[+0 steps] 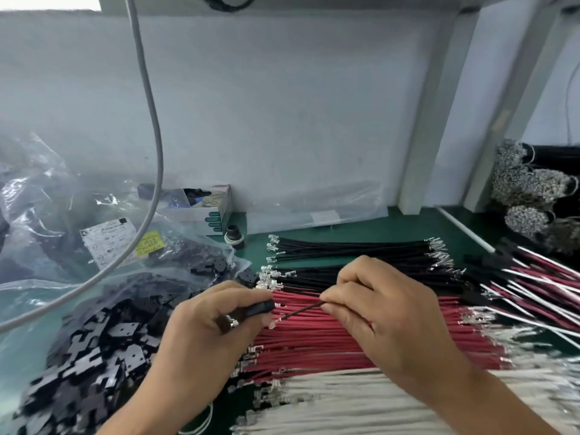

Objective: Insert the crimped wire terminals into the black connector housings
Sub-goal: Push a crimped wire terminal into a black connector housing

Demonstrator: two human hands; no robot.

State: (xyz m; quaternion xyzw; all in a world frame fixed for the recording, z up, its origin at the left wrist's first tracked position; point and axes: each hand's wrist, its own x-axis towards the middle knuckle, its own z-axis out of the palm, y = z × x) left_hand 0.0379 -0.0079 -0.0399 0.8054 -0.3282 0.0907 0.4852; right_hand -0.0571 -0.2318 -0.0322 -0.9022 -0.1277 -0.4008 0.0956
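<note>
Nearest the camera, over the rows of white wires (361, 400) and red wires (345, 340), the left hand (207, 328) grips a black connector housing (259, 307) while the right hand (383, 312) pinches a dark wire (301, 310), its terminal tip close to the housing — whether it has entered is unclear. If the tip meets the cavity skewed, it may bend or fail to lock. Beyond lie black wires (351, 248), and to the left a bag of loose housings (103, 340).
</note>
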